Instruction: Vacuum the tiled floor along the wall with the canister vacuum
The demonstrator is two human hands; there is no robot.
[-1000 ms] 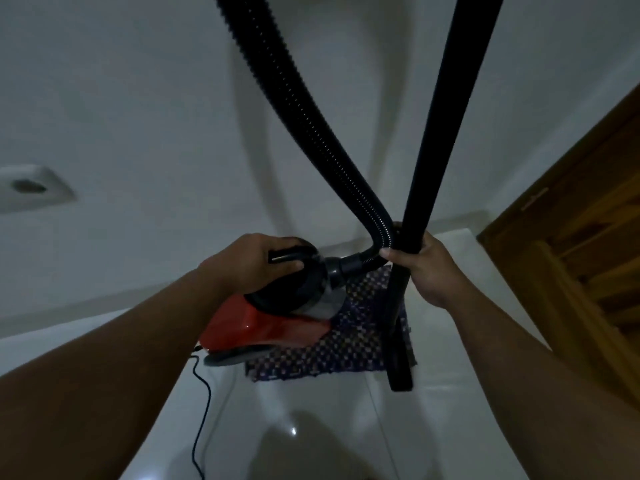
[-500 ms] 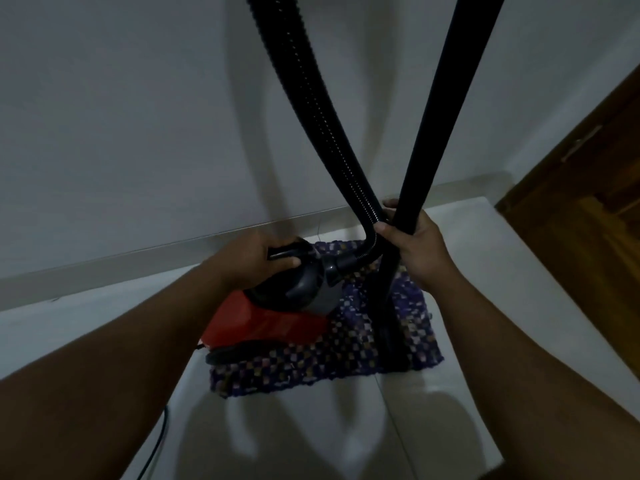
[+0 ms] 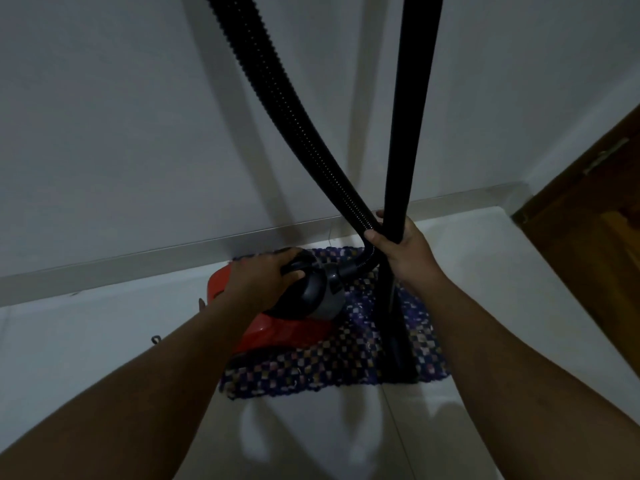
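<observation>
Canister vacuum (image 3: pixel 294 323), red with a dark grey dome, sits partly on a purple checkered mat (image 3: pixel 346 368) laid on the white tiled floor (image 3: pixel 104 358), close to the pale wall (image 3: pixel 121 133) and its skirting. From the head camera, the left hand (image 3: pixel 263 282) grasps the black carry handle on top of the body, fingers wrapped over it. The right hand (image 3: pixel 405 251) is clenched around the straight black wand (image 3: pixel 412 116), thumb lying against the ribbed hose (image 3: pixel 287 109) where the two run side by side. The hose curves down into the grey front port of the canister. The wand's lower end, carrying the floor nozzle (image 3: pixel 401 351), rests on the mat's right side. A brown wooden door (image 3: pixel 595 237) stands at the far right, in dim light.
</observation>
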